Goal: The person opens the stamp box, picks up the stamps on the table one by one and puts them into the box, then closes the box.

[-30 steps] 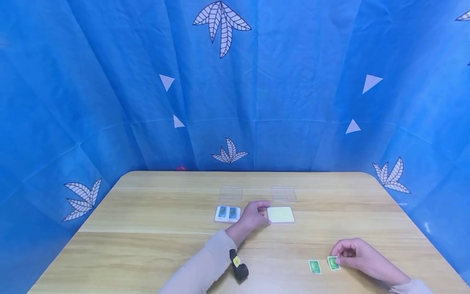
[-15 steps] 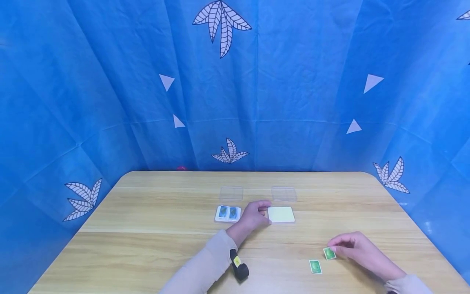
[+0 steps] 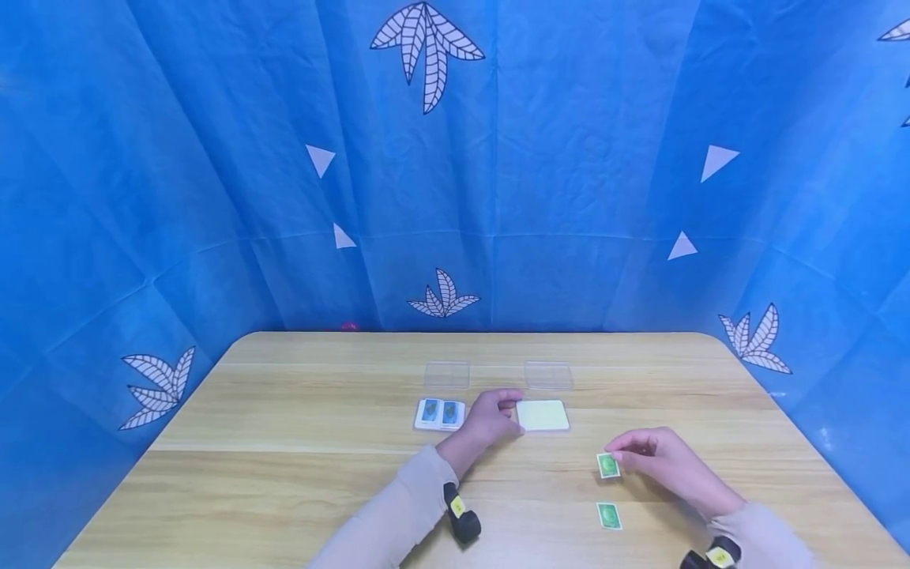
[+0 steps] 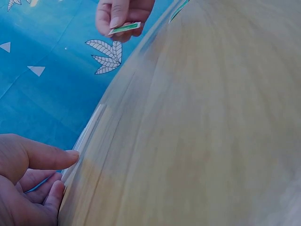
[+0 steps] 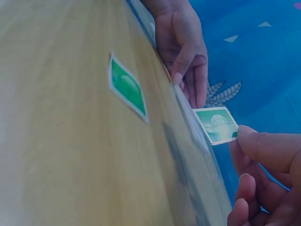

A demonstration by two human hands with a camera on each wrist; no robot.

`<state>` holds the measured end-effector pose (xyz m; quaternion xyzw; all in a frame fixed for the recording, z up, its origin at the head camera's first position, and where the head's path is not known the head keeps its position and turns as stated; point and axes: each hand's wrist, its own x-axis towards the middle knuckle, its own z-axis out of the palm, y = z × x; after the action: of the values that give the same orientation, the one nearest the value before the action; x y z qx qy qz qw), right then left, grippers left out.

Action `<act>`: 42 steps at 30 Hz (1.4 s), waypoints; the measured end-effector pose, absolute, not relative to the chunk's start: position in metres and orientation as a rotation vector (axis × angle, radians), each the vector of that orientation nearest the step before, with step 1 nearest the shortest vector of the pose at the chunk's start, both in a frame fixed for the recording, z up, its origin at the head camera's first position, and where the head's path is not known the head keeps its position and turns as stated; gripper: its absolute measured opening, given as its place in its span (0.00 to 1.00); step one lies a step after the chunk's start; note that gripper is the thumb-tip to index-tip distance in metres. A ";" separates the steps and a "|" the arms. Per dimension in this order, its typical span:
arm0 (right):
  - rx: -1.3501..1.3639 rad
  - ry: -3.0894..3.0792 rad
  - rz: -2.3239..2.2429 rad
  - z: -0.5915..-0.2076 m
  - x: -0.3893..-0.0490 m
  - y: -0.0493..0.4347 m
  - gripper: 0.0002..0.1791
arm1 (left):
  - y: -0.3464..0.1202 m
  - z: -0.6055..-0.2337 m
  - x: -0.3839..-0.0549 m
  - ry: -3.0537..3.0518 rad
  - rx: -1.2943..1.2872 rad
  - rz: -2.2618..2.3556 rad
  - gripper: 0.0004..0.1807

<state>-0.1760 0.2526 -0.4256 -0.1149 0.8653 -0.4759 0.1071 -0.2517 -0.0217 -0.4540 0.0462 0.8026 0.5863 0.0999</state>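
Note:
A green stamp [image 3: 608, 466] with a white perforated border is pinched at its edge between thumb and forefinger of my right hand [image 3: 668, 465], raised over the table. In the right wrist view this stamp [image 5: 215, 125] shows its printed face. A second green stamp [image 3: 609, 516] lies flat on the table, nearer me. My left hand [image 3: 492, 419] holds the left edge of a shallow clear case [image 3: 543, 429] with a pale yellow sheet in it, thumb at the near corner and forefinger at the far one. Its palm side is hidden from the head view.
Left of my left hand lies another clear case with a white insert and two blue stamps [image 3: 430, 409]. Behind the cases lie two clear lids [image 3: 447, 374], [image 3: 548, 375]. A blue patterned curtain [image 3: 597, 158] hangs around the wooden table [image 3: 284, 490].
My right hand has lifted its stamp off the table and carried it left and away from me, past the other stamp. My left hand stays at the case.

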 end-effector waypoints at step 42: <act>-0.269 2.545 -1.606 -0.430 -0.251 0.172 0.12 | -0.022 -0.452 -0.252 2.367 0.126 1.709 0.32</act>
<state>-0.2512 0.1720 -0.4300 -0.0888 0.8409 -0.5305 0.0600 -0.2521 -0.0225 -0.4520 0.0428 0.8052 0.5813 0.1096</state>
